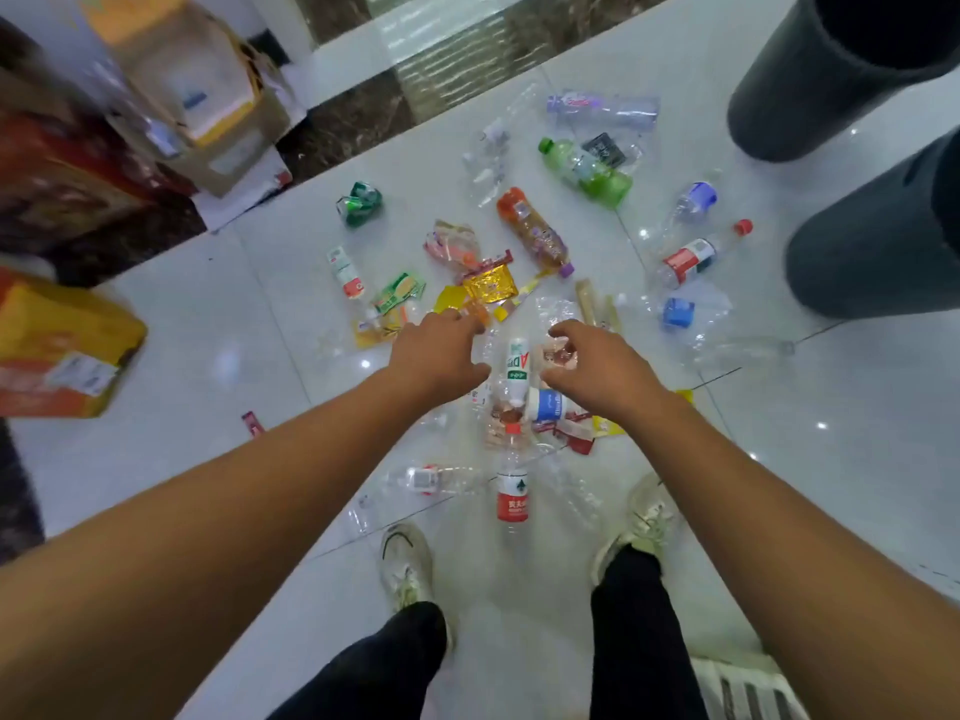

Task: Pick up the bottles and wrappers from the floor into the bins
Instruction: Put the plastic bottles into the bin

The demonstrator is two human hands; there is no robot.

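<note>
Bottles [532, 228] and wrappers [491, 285] lie scattered on the white floor [208, 314] at mid-frame. Two dark bins [810, 80] stand upper right, insides unreadable. Cardboard boxes [197, 90] crowd the upper left. Left hand [441, 356] hangs relaxed, holding nothing; right hand [597, 371] curls beside a white-labelled bottle [518, 363], its grasp impossible to tell. Most bottles are crushed clear plastic with coloured labels.

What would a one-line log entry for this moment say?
stage: reaching down | left hand: above yellow wrappers | right hand: beside white bottle, grip unclear | bins: two, far right
</note>
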